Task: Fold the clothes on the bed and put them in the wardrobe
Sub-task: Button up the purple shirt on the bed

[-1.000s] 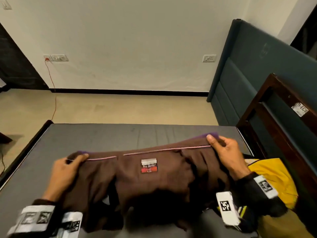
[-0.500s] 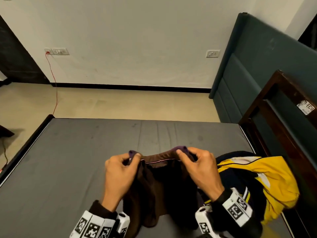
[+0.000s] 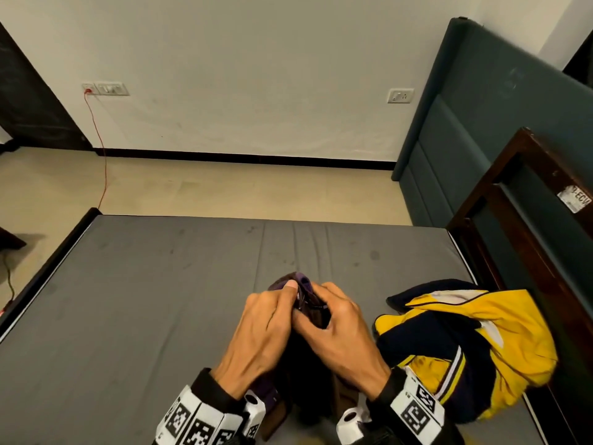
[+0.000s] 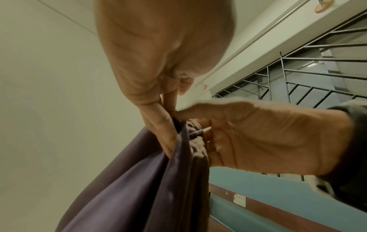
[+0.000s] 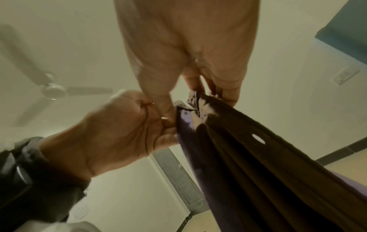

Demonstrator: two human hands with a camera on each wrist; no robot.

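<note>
A dark brown garment with a purple edge (image 3: 304, 282) hangs folded in half between my hands above the grey bed (image 3: 154, 300). My left hand (image 3: 290, 293) pinches its top corner, thumb on the purple edge. My right hand (image 3: 317, 301) pinches the other corner, and the two hands touch. In the left wrist view the left hand's fingers (image 4: 164, 128) clamp the garment (image 4: 143, 188), with the right hand (image 4: 268, 138) beside them. The right wrist view shows the garment (image 5: 258, 157) hanging down in pleats. A yellow and navy garment (image 3: 500, 329) lies crumpled on the bed at the right.
A dark wooden headboard (image 3: 500, 200) runs along the bed's right side, with a teal padded panel (image 3: 475, 117) behind it. Beyond the bed's far edge is beige floor (image 3: 224, 194) and a white wall with a red cable (image 3: 103, 162).
My hands have come together from far apart, bringing the garment's two top corners together so it hangs doubled. The yellow garment at the right has come more into view.
</note>
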